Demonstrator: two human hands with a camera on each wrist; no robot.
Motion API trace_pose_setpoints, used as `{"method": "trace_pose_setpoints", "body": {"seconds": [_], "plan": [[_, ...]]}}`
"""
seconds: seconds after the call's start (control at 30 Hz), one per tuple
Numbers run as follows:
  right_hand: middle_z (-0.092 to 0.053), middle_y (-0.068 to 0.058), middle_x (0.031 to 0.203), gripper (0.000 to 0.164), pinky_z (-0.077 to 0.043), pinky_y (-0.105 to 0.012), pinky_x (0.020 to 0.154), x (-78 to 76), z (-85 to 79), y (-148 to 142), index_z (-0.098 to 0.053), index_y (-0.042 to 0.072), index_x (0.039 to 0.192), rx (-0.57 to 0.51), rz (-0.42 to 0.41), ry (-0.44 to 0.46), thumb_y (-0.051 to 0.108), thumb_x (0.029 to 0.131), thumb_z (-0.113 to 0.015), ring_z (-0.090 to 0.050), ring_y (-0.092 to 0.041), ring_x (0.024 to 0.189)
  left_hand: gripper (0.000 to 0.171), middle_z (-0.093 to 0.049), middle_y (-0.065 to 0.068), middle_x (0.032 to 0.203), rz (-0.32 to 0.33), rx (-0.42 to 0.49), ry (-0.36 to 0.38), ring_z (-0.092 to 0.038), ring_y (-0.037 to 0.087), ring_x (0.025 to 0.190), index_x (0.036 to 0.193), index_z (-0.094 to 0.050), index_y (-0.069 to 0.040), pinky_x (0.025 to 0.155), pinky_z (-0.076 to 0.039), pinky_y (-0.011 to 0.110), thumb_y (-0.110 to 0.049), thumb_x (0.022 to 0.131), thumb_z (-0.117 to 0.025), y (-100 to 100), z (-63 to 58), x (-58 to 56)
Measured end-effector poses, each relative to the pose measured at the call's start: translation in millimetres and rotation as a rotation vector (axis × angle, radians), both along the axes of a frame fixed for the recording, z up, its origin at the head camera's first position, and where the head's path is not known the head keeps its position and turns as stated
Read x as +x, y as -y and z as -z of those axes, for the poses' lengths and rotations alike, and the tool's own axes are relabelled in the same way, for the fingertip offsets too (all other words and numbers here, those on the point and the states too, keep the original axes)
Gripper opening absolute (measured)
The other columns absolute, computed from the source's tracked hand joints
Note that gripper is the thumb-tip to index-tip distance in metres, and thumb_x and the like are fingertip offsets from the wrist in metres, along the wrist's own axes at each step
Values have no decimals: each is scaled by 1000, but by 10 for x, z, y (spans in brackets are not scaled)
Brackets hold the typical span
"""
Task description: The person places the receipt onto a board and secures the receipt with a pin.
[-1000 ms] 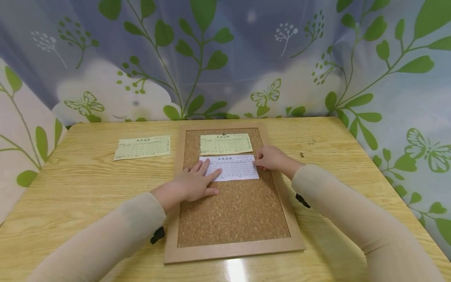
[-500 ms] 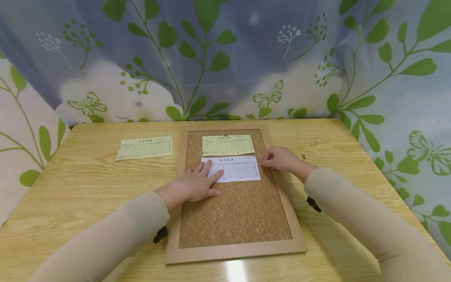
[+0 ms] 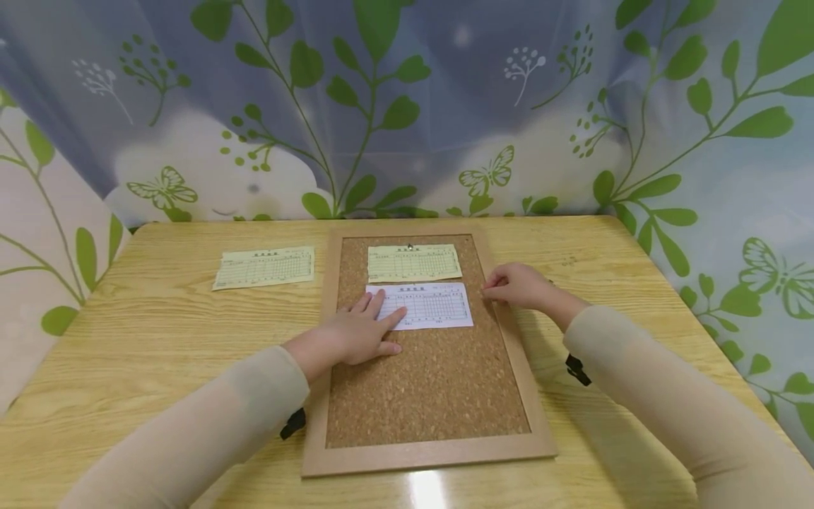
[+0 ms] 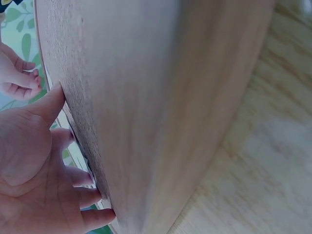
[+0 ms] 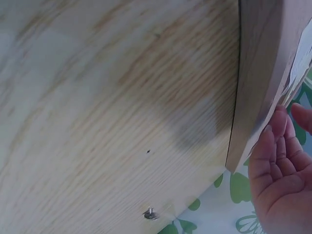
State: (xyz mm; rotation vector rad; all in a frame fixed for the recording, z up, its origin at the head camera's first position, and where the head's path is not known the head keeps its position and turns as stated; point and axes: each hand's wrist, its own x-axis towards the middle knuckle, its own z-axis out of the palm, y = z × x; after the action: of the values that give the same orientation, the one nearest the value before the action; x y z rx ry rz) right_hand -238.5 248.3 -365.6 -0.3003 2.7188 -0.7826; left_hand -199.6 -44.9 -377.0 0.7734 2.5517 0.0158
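Note:
A white printed form slip (image 3: 439, 309) lies on the framed corkboard (image 3: 426, 389), directly below a yellow form slip (image 3: 413, 267) that has a small pushpin (image 3: 410, 247) at its top edge. My left hand (image 3: 356, 334) rests flat with spread fingers over the white slip's left end and the cork. To the right of the slip, at the board's frame, is my right hand (image 3: 518, 286), its fingers loosely bent. The right wrist view shows the right thumb (image 5: 302, 117) apart from the fingers, with nothing visible between them.
Another yellow form slip (image 3: 263, 270) lies on the wooden table (image 3: 159, 339), left of the board. A few small metal pins (image 5: 150, 213) are on the table to the board's right, partly behind my right hand in the head view. A leaf-patterned curtain (image 3: 407, 141) hangs behind the table.
My right hand has drawn away from the white slip's right edge, moving right to the board's frame. The left hand stays on the slip. The head view has shifted slightly.

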Motion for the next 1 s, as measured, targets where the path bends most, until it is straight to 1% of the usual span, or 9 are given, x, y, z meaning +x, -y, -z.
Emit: {"method": "trace_pose_setpoints", "body": {"seconds": [0.13, 0.33, 0.57, 0.77, 1.0], "plan": [[-64, -10, 78, 15, -45, -30, 61, 25, -30, -58, -64, -3, 89, -29, -6, -2, 11, 90, -60, -60, -24, 74, 68, 7, 16, 154, 0, 6, 3, 2, 36, 139, 151, -11, -28, 107, -14, 56, -56, 94, -36, -3, -17, 11], [-64, -14, 89, 18, -48, -34, 68, 47, -23, -163, -63, -5, 98, -59, 3, 14, 11, 91, -59, -62, -26, 82, 68, 7, 15, 154, -10, 3, 10, 3, 36, 139, 151, -11, -29, 107, -15, 56, -56, 94, -36, -5, -30, 22], [-62, -15, 98, 26, -48, -38, 74, 68, -23, -267, -60, -7, 109, -79, 2, 10, 13, 92, -57, -58, -25, 89, 68, 7, 15, 154, -14, -2, 10, 2, 36, 139, 151, -10, -29, 107, -15, 56, -57, 93, -36, 2, -21, 22], [-60, -20, 105, 32, -48, -42, 79, 117, -29, -384, -56, -9, 117, -122, 4, 1, 13, 94, -56, -57, -30, 97, 69, 6, 15, 154, -11, -6, 0, 1, 36, 139, 151, -10, -29, 107, -15, 55, -57, 93, -35, 4, -16, 23], [-60, -19, 111, 38, -46, -46, 86, 170, -20, -586, -53, -7, 124, -171, 34, -2, 17, 95, -56, -56, -33, 104, 69, 7, 14, 154, -16, 0, 10, 3, 36, 140, 151, -10, -30, 107, -15, 56, -57, 93, -36, 1, -5, 12]]}}
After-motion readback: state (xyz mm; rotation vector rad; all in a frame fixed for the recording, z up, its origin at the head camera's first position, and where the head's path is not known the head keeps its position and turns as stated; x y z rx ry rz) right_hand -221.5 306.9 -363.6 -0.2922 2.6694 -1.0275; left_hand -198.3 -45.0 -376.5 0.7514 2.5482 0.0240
